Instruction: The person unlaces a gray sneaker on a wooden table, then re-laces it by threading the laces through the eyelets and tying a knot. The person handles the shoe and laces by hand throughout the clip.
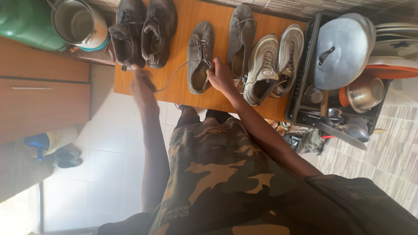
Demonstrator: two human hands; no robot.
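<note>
On the orange wooden table (pixel 183 93), at about twelve o'clock from the person's body, a grey suede shoe (pixel 199 58) lies with its opening toward the near edge. The right hand (pixel 220 76) rests at the shoe's tongue, fingers pinched shut on the lacing by the eyelets. The left hand (pixel 141 82), out at ten o'clock, is blurred; a thin shoelace (pixel 174 74) runs from the shoe toward it, so it appears to be gripping the lace's free end, though the blur hides how the fingers close.

Its partner, a second grey shoe (pixel 241 39), lies at one o'clock just beside the right hand, and a pair of pale trainers (pixel 272 65) sits at two o'clock, nearly touching the right wrist. A pair of dark brown shoes (pixel 143 32) stands at eleven o'clock, very near the left hand.

I judge the main risk to be the sideways pull on the lace: the shoe is light and sits close to the table's near edge, so a sharp tug could drag it off onto the tiled floor (pixel 113 143) if the right hand's hold slips. The left hand's sweep could also knock the dark brown shoes, and the right elbow could nudge the trainers against the black dish rack (pixel 300 78) at three o'clock, where a metal lid (pixel 342 52) leans loosely over stacked pots.
</note>
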